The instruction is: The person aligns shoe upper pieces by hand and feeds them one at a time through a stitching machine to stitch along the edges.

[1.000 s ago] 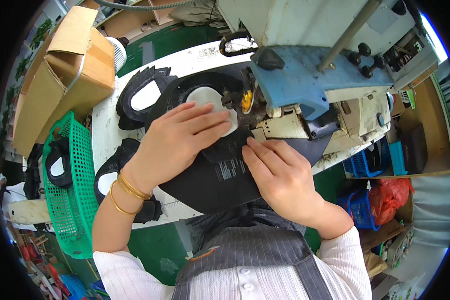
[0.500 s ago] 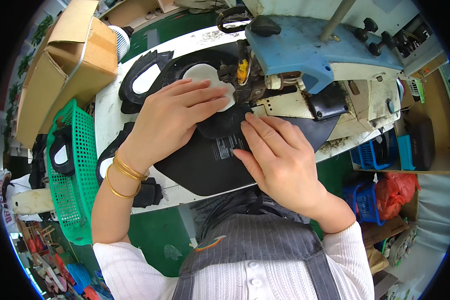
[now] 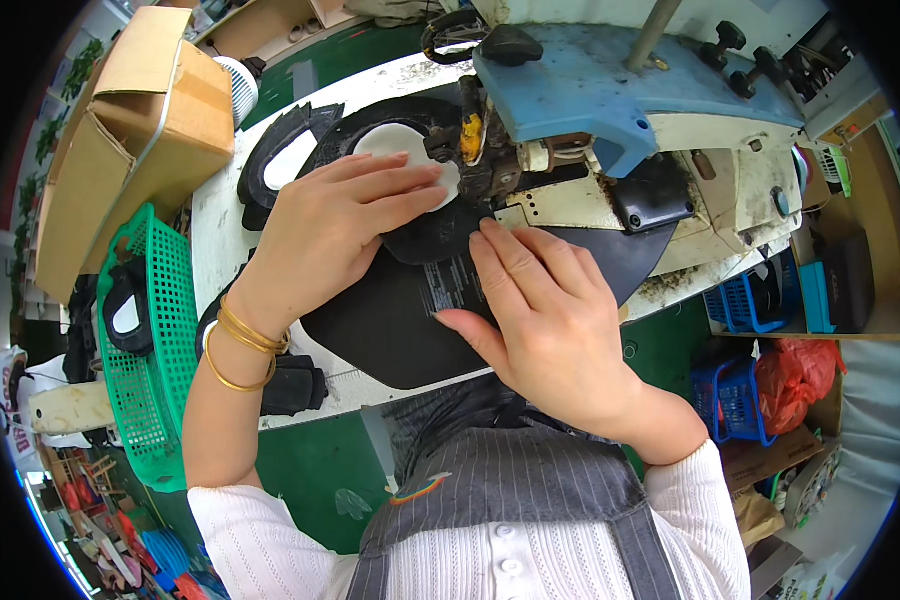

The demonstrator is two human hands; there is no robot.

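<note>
A black shoe-upper piece [image 3: 425, 238] with a white inner patch [image 3: 390, 140] lies at the working end of a blue and cream machine [image 3: 560, 90]. My left hand [image 3: 320, 225] rests on it, fingers stretched flat over the black and white material; its thumb is mostly hidden. Along the piece's right edge sit the fingertips of my right hand [image 3: 550, 320], with the thumb spread apart on the black board [image 3: 390, 340] below. The machine's dark metal foot area [image 3: 500, 170], marked by a yellow part [image 3: 471, 138], stands just beyond my fingers. Where metal meets material is hard to make out.
More black pieces with white patches [image 3: 288, 165] lie left on the white table [image 3: 220, 200]. A green basket [image 3: 175, 320] and a cardboard box [image 3: 185, 110] stand farther left. Blue baskets [image 3: 735, 400] and a red bag [image 3: 795, 390] are at right.
Both hands and the black piece have shifted slightly left. My right thumb has moved left and a little nearer me. The whole view has also shifted slightly.
</note>
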